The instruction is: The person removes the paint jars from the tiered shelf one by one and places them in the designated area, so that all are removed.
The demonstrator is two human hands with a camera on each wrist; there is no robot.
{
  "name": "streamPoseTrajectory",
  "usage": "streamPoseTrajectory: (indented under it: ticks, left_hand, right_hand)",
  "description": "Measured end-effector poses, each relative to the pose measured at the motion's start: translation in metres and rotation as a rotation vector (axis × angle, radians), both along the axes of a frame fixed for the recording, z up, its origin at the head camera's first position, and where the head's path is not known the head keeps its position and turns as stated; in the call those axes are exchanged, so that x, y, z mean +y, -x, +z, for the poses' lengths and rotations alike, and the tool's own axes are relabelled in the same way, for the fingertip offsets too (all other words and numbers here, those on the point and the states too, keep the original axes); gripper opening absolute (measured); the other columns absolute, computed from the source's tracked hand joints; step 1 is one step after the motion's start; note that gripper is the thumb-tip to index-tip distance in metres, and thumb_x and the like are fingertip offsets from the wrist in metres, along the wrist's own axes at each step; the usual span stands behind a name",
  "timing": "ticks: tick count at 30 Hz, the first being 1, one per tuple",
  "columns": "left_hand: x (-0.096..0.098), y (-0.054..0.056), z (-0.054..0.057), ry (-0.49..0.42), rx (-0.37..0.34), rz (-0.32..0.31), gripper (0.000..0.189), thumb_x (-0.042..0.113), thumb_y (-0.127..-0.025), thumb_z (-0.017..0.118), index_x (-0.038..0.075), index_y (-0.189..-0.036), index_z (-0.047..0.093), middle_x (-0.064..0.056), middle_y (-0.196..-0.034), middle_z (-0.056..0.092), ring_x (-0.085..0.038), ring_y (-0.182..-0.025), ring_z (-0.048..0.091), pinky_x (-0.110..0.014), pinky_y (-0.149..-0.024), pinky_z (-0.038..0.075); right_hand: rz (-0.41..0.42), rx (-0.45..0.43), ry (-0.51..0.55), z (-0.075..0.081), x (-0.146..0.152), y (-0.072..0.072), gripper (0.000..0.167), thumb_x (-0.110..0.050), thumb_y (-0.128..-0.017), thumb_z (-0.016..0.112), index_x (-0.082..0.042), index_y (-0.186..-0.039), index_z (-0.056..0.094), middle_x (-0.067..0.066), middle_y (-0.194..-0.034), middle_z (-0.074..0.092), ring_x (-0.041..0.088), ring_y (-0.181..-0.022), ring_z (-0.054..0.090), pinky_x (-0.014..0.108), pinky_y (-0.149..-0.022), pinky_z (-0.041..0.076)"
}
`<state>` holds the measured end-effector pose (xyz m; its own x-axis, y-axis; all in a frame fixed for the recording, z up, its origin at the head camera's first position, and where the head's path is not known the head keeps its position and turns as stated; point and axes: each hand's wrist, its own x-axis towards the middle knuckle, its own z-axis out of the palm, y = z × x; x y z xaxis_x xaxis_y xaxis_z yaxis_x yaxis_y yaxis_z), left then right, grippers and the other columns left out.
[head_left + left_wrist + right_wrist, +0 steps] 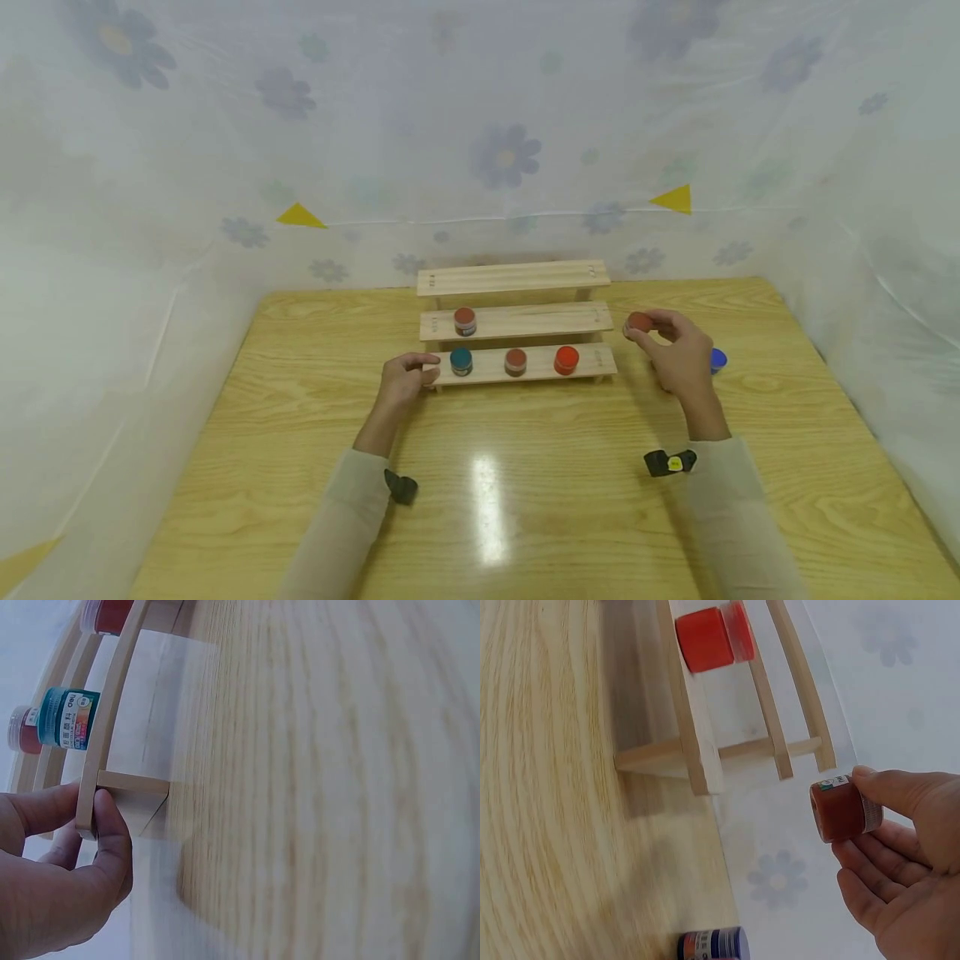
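Note:
My right hand (678, 354) holds a small reddish-brown paint jar (841, 810) between thumb and fingers, raised just past the right end of the middle step. My left hand (401, 382) pinches the left end of the lowest step of a three-step wooden rack (517, 321), thumb and fingers on either side of the board in the left wrist view. On that lowest step stand a teal paint jar (461, 361), a brown paint jar (515, 362) and a bright red paint jar (566, 360). Another reddish-brown jar (465, 321) sits at the left of the middle step.
A blue-lidded paint jar (717, 360) stands on the wooden table (570, 500) to the right, partly hidden by my right hand. Behind the rack hangs a flowered plastic sheet (420, 125) with yellow triangles, and similar sheeting rises along both sides.

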<state>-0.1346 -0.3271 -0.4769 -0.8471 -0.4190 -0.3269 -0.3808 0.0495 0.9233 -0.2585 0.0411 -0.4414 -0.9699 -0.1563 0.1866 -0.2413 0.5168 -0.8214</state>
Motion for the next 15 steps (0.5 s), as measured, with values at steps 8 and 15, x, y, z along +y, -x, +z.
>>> streamPoseTrajectory:
  ticks: [8,15]
  left_hand:
    - [0.0,0.0,-0.001,0.009,0.009,0.0,0.022,0.002,-0.087,0.063,0.0,-0.108,0.068,-0.008,-0.109,0.053,-0.013,-0.077,0.053,-0.022,-0.07,0.05]
    - [0.0,0.0,-0.002,0.011,0.01,0.0,0.022,0.003,-0.086,0.063,0.0,-0.108,0.068,-0.008,-0.11,0.053,-0.013,-0.077,0.053,-0.023,-0.07,0.051]
  right_hand:
    - [0.034,-0.101,0.084,-0.001,0.015,-0.003,0.059,-0.035,-0.086,0.068,-0.005,-0.133,0.05,0.02,-0.122,0.055,0.001,-0.058,0.055,0.029,-0.042,0.045]
    - [-0.03,0.009,-0.001,-0.007,0.024,-0.005,0.052,-0.034,-0.084,0.071,-0.003,-0.124,0.058,0.021,-0.116,0.063,0.0,-0.087,0.057,0.008,-0.063,0.044]
